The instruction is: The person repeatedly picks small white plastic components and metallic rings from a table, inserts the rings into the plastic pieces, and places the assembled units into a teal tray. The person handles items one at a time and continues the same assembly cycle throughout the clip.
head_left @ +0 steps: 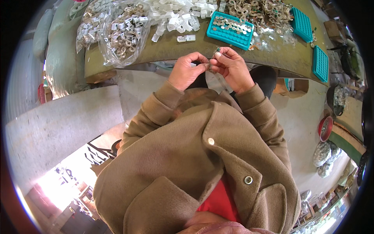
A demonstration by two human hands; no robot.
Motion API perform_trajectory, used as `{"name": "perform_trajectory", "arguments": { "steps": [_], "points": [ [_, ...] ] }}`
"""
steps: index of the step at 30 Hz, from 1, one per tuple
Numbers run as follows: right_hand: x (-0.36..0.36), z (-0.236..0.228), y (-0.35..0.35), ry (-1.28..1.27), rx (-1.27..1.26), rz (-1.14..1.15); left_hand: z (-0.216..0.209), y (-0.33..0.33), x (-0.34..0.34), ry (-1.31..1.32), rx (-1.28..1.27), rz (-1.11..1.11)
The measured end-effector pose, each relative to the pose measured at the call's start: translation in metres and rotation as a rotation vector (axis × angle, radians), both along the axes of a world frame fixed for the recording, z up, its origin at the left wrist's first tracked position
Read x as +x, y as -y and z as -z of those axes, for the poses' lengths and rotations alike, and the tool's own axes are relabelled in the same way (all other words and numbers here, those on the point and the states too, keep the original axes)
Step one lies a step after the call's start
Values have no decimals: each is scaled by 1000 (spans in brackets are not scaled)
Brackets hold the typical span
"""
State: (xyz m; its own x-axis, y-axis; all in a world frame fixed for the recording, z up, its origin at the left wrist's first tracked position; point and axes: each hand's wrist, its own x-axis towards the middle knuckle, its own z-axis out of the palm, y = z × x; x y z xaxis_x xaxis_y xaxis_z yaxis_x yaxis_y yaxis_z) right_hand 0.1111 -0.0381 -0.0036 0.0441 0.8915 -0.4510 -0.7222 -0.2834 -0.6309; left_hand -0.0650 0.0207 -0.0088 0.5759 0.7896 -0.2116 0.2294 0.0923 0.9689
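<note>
My left hand [187, 71] and my right hand [233, 69] meet just off the near edge of the table. Thumb and fingers of my right hand pinch a small coil of thin wire with a green bit [217, 50] on it. The fingers of my left hand are closed in a pinch beside it; what is between them is too small to make out. Beyond my right hand lies a teal tray [228, 40] with rows of small holes, bearing several silvery round discs. Two small white plastic cases [186, 38] rest on the table beyond my left hand.
White plastic pieces [181, 13] heap at the back. Clear bags [126, 37] of coiled wires with white boxes stand left. A tangled wire pile [257, 11] lies at back right, near two more teal trays [301, 24] [320, 64]. A red bowl [325, 128] is lower right.
</note>
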Motion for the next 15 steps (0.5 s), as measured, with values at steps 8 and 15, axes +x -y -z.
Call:
{"name": "perform_trajectory", "arguments": {
  "steps": [8,15],
  "points": [
    [-3,16,-1,95,93,-80,3,-59,-25,-535,837,-170],
    [-16,2,-11,346,218,-36,-4,-62,-19,-443,877,-226]
  ]
}}
